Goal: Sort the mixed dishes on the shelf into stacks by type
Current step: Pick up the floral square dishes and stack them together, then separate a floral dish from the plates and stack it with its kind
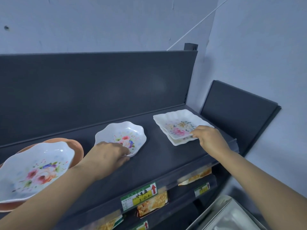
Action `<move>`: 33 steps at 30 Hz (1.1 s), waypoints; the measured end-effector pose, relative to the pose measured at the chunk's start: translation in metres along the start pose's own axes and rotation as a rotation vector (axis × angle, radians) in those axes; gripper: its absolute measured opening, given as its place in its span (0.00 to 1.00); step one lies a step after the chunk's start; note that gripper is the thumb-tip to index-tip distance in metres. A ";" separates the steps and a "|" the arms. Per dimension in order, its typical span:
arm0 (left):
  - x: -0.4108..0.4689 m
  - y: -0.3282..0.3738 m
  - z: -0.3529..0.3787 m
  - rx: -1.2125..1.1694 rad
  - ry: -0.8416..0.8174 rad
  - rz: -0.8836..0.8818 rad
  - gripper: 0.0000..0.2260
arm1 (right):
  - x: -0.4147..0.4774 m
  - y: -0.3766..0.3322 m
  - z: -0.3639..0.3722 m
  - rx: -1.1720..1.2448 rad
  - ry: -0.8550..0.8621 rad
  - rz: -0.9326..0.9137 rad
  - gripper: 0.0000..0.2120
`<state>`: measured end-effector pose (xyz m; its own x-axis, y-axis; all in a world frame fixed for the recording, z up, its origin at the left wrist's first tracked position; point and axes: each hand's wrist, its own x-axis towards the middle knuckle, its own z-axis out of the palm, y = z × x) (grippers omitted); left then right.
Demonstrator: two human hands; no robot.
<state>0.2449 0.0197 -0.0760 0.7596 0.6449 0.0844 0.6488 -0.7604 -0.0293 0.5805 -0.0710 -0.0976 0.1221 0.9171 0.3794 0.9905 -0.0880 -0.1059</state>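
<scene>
Cool, diffuse light is covering the scene evenly; its source is lying out of view. A soft shadow is lying beside the scalloped dish point(122, 135) on the dark shelf point(157, 160). Faint sheen is showing on the back panel point(149, 83). Wide-angle distortion is bending the edges; the lower right corner is blurring.

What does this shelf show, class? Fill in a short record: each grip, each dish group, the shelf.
Left grip: holds near rim of middle wavy bowl
Right grip: pinches top rectangular plate of a stack
Far-left pile: left floral bowl resting on orange dishes
Shelf: dark, price tags below
</scene>
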 end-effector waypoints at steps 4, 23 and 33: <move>0.004 -0.005 0.003 -0.051 -0.008 -0.024 0.11 | 0.000 0.002 -0.005 0.024 -0.064 -0.047 0.22; -0.044 -0.049 -0.022 -0.034 0.137 -0.064 0.24 | 0.027 -0.102 -0.029 0.086 -0.061 -0.094 0.21; -0.182 -0.129 -0.067 0.059 0.184 -0.359 0.18 | 0.060 -0.268 -0.019 0.169 -0.069 -0.433 0.21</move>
<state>0.0196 -0.0046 -0.0209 0.4671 0.8398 0.2766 0.8767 -0.4805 -0.0218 0.3237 0.0001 -0.0293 -0.3103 0.8797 0.3604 0.9245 0.3676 -0.1012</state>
